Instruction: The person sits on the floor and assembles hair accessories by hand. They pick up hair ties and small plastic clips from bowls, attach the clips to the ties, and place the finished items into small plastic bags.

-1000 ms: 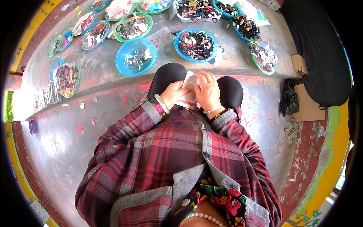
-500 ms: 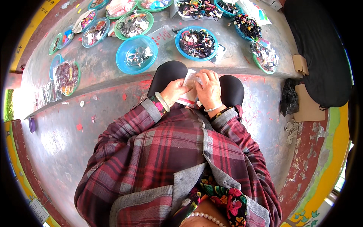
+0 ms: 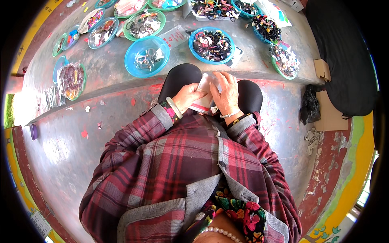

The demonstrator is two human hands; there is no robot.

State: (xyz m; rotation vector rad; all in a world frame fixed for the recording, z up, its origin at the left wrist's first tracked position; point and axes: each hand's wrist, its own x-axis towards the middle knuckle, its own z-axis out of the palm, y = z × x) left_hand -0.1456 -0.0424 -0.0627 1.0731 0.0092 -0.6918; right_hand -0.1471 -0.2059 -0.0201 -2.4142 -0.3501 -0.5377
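Between my knees I hold a small clear plastic bag [image 3: 205, 84] with a red stripe near its lower end. My left hand [image 3: 187, 97] grips its left side, thumb over the front. On the other side, my right hand [image 3: 227, 95] has its fingers bent round the bag's upper right edge and its thumb against the front. Whether anything lies inside the bag is too small to tell. Nearest beyond my hands are a blue basin [image 3: 129, 65] with a few small packed pieces and another blue basin [image 3: 232, 54] full of dark hair ties.
A raised concrete ledge [image 3: 178, 60] carries several more basins. A basket of brown packets [image 3: 72, 81] is at the left; a green-rimmed basin [image 3: 279, 71] of wrapped pieces is at the right. Beyond it are a black bag [image 3: 311, 105] and cardboard [image 3: 330, 115].
My right thumb and fingers have shifted slightly on the bag and spread a little. The bag's face has turned and looks more see-through. My left hand keeps its hold.
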